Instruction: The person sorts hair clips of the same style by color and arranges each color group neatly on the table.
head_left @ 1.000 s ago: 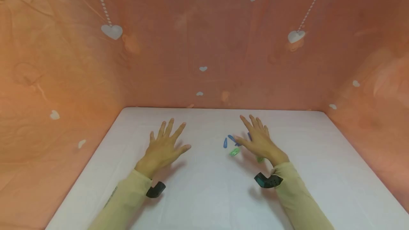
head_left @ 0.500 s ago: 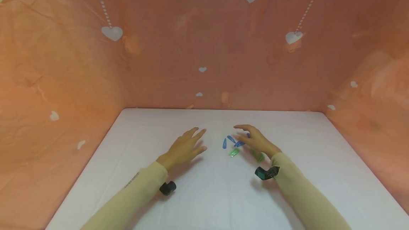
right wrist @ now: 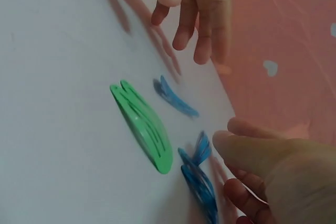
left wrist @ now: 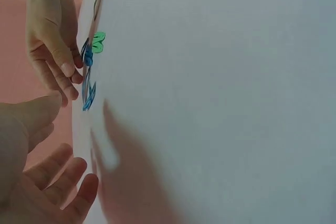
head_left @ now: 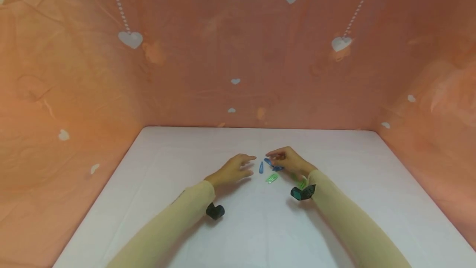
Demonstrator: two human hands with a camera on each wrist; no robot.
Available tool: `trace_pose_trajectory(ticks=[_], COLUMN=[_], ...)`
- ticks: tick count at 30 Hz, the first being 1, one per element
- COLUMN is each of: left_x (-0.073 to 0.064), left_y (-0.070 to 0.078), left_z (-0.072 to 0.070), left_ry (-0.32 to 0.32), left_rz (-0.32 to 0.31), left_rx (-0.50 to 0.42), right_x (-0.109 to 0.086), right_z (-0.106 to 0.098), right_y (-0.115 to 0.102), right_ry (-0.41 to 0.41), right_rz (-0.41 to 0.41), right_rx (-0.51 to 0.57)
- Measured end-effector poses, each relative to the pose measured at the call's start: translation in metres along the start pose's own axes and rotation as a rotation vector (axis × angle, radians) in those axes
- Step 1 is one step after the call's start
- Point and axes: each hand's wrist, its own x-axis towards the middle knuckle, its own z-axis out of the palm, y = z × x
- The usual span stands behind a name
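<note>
Several snap hair clips lie on the white table in front of me. A green hair clip (right wrist: 143,129) is nearest, with a slim blue hair clip (right wrist: 177,98) beyond it and more blue clips (right wrist: 200,187) bunched together. Over the blue ones hovers my right hand (head_left: 291,161), its fingers loosely bent; no clip shows in its grasp. My left hand (head_left: 229,171) is raised to the left of the clips, thumb apart from the fingers, holding nothing. Another green hair clip (head_left: 303,184) is partly hidden beneath the right wrist.
The white table (head_left: 245,226) ends at a far edge against an orange cloth backdrop (head_left: 208,53) printed with pale hearts. Small dark cameras (head_left: 215,211) are strapped under both wrists.
My left hand has come in rightward from the table's left side toward the clips. The right hand has bent its spread fingers and lowered toward the blue clips.
</note>
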Motion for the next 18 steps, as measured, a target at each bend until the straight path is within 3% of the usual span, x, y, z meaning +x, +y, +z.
trace_pose_trajectory(ticks=[6, 9, 14, 18], left_x=[0.009, 0.011, 0.017, 0.022], left_y=[-0.001, -0.002, -0.003, -0.005], left_z=[0.008, 0.012, 0.016, 0.019], left_ry=[0.015, 0.02, -0.001, -0.008], left_rz=[-0.031, -0.044, -0.05, -0.055], left_rx=[-0.076, -0.102, -0.007, 0.066], right_x=[0.007, 0.01, 0.011, 0.011], right_z=[0.003, 0.005, 0.007, 0.007], right_y=[0.004, 0.005, 0.008, 0.011], right_ry=[-0.001, 0.004, 0.015, 0.023], right_rz=[-0.029, 0.036, 0.204, 0.238], right_rx=[0.014, 0.02, 0.13, 0.146])
